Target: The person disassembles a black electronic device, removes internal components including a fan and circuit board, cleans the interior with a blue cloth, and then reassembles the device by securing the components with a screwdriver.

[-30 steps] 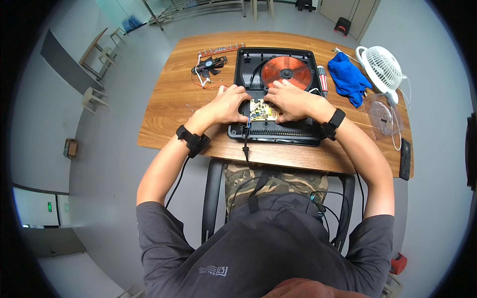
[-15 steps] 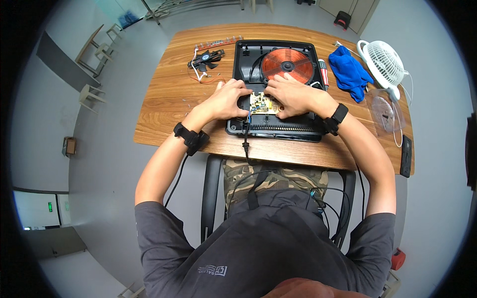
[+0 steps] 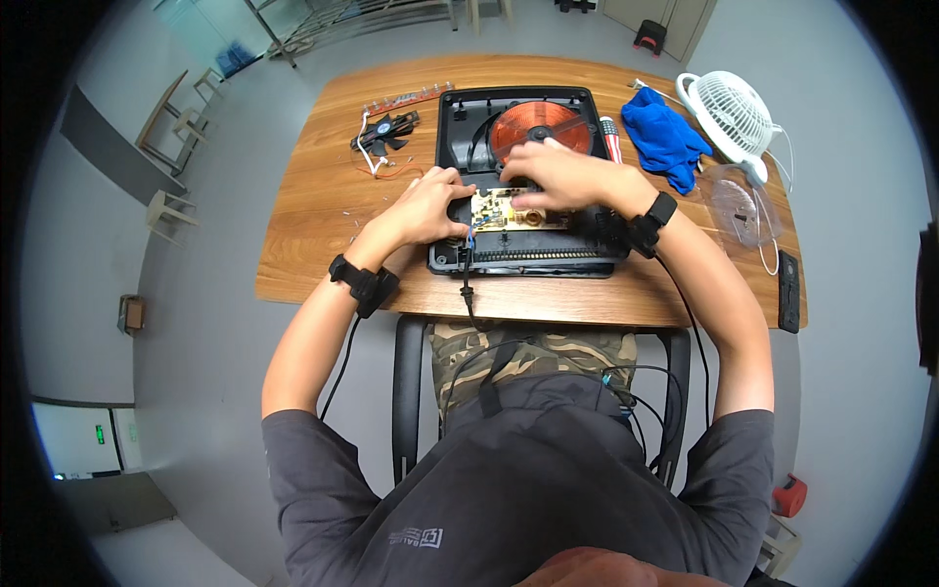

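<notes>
An opened induction cooker base [image 3: 455, 127], a black plastic shell, lies on the table with a round copper coil [image 3: 562, 119] in its far part. Below the coil sits a pale yellow circuit board [image 3: 494, 217] with blue wires at its left end. My left hand [image 3: 430, 207] holds the board's left edge, thumb at the near corner and fingers at the far one. Over the board's right part hovers my right hand [image 3: 567, 178], its thumb and fingers apart. A black power cord [image 3: 467, 289] runs from the shell toward the table's near edge.
Left of the shell lie a small black cooling fan [image 3: 391, 132] with wires, a red strip with pegs [image 3: 406, 100] and tiny loose bits. On the right are a blue cloth [image 3: 660, 137], a white fan [image 3: 732, 112], a clear plastic cover [image 3: 740, 207] and a black bar [image 3: 788, 289].
My right hand has come off the board's right end and opened up above it, uncovering more of the board. My left hand stays at the left edge. The whole view has shifted slightly.
</notes>
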A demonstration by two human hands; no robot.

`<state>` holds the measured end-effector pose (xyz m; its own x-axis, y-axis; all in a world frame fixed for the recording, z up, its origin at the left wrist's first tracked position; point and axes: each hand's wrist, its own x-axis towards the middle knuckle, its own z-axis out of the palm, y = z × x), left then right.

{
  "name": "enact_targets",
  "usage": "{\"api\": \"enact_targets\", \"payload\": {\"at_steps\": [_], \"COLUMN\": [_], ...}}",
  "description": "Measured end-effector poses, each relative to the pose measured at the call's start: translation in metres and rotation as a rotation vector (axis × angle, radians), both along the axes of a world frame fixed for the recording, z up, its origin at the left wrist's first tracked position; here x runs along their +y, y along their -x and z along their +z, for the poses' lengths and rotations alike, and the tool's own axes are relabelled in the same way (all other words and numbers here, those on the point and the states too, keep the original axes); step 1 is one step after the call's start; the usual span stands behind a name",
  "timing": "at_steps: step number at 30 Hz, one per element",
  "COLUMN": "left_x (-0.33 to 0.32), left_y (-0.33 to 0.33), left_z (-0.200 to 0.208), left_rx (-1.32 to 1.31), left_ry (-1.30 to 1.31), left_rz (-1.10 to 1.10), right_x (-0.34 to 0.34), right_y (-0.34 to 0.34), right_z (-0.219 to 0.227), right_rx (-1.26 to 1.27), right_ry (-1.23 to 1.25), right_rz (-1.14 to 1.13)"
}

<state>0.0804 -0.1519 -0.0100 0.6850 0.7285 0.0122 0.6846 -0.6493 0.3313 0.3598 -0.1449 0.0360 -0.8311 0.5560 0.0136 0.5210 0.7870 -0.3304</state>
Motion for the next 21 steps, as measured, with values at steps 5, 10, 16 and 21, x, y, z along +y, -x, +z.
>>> {"api": "enact_targets", "payload": {"at_steps": [5,10,16,21], "left_x": [-0.001,0.001,-0.002,-0.005], "left_y": [-0.001,-0.002,-0.001,0.006], "left_z": [0.003,0.003,0.009,0.013], "left_rx": [0.005,0.014,0.054,-0.095], "left_ry": [-0.012,0.016,0.002,-0.056], "left_rz": [-0.01,-0.004,-0.009,-0.036], "right_x": [0.034,0.07,0.082,0.095], "right_y": [-0.045,-0.106,-0.111,-0.123], "right_z": [0.022,-0.003,-0.034,-0.051], "right_rx": [0.1,-0.12,-0.206,-0.137], "right_ry": [-0.253,-0.295,-0.157,-0.157], "right_rz": [-0.405,-0.741,-0.935,-0.987]}}
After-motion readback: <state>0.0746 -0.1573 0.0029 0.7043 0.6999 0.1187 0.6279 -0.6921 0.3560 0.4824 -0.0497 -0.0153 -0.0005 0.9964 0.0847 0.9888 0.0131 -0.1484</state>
